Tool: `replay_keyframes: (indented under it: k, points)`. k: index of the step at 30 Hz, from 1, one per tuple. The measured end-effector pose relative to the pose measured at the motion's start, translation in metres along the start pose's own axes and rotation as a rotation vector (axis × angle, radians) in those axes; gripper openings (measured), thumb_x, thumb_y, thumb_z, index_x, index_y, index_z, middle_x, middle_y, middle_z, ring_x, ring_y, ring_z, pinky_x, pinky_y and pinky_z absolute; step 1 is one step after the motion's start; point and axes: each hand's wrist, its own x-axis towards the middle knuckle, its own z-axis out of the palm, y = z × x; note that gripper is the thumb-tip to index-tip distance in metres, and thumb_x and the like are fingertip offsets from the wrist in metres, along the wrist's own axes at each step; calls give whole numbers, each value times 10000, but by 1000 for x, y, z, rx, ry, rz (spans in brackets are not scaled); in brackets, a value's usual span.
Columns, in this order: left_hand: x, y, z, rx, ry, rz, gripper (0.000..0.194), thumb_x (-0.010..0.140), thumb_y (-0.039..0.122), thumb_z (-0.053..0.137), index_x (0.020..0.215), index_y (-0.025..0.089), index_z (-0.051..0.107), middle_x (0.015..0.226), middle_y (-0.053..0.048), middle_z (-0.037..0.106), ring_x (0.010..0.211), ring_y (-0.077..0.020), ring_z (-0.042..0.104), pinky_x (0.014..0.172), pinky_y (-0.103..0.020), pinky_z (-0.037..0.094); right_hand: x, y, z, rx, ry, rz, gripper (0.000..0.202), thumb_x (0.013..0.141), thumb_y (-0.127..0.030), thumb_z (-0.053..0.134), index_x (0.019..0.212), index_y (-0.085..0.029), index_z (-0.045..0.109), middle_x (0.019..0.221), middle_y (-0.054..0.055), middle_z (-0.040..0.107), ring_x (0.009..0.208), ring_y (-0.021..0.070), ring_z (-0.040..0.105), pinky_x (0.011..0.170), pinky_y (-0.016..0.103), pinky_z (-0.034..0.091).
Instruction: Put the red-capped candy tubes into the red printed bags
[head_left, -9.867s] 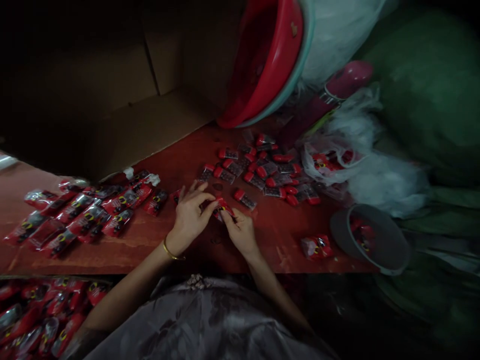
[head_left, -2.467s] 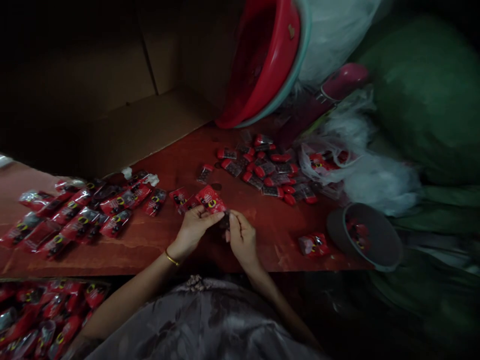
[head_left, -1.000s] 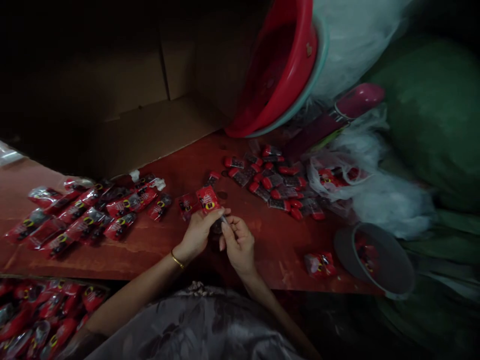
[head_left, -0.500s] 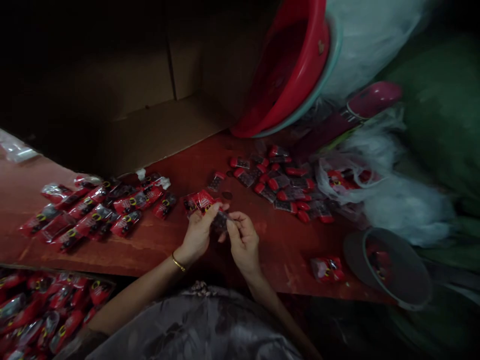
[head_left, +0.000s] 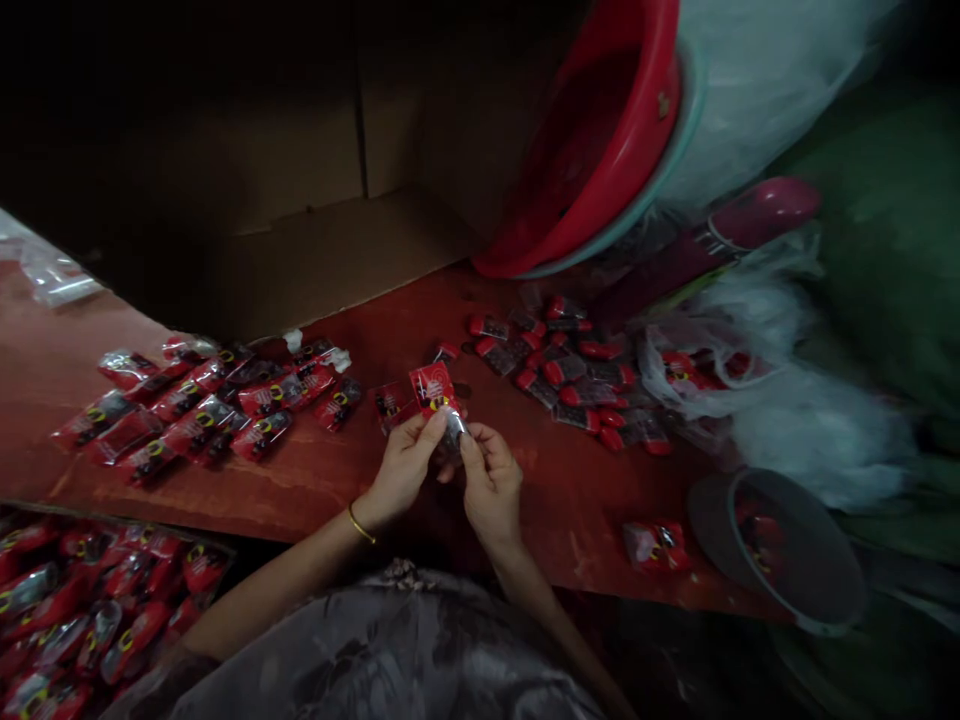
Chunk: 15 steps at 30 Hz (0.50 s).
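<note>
Right now, both hands are at one small packet with a red printed end [head_left: 433,387] and a clear, shiny lower part, held just above the bench [head_left: 315,495] in front of the person's body. The left hand [head_left: 405,460] pinches it between thumb and fingers near where the red print meets the clear part, and the right hand [head_left: 493,490] grips the lower clear end with thumb and bent fingertips. Something dark seems to sit inside, though the light is too dim to say what. To handle it well, the left pinch should be firm but light — enough to steady the film without creasing it — while the right fingertips work at the edge in small, even moves. A hard pull on thin film like this could tear or stretch it, so the two hands would do best close together and level. A flat red packet [head_left: 390,402] lies just beyond the left hand, near enough that the knuckles could nudge it. Small red-capped containers [head_left: 574,370] lie in a loose heap beyond the right hand, and filled red packets [head_left: 202,410] are grouped on the bench to the left — well apart from the fingers.
</note>
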Motion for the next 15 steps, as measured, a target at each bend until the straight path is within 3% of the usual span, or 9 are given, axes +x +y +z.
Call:
replay_keyframes:
  k: [6,11,15]
  points:
    - [-5,1,-3,87,13,-32,423,622,524,728,668,124,599,497,46,457,457,-51,366,454,-196,277,4,3,-1,-16,-13,30,250,833,-439,552,870,-194,520,587,-34,600,430,96,538,429,214,453]
    - [-7,-4,-12,-21,11,-81,457,688,570,654,614,129,559,559,16,497,496,-64,418,503,-214,314,11,6,-4,69,-131,46,272,770,-436,630,753,-193,508,527,-61,579,389,80,521,433,199,449]
    - [-4,-6,-17,-25,34,-53,447,694,544,670,588,129,541,549,17,492,519,-62,424,532,-206,338,18,10,12,101,-146,77,315,736,-458,658,717,-199,480,504,-70,564,382,79,500,424,198,444]
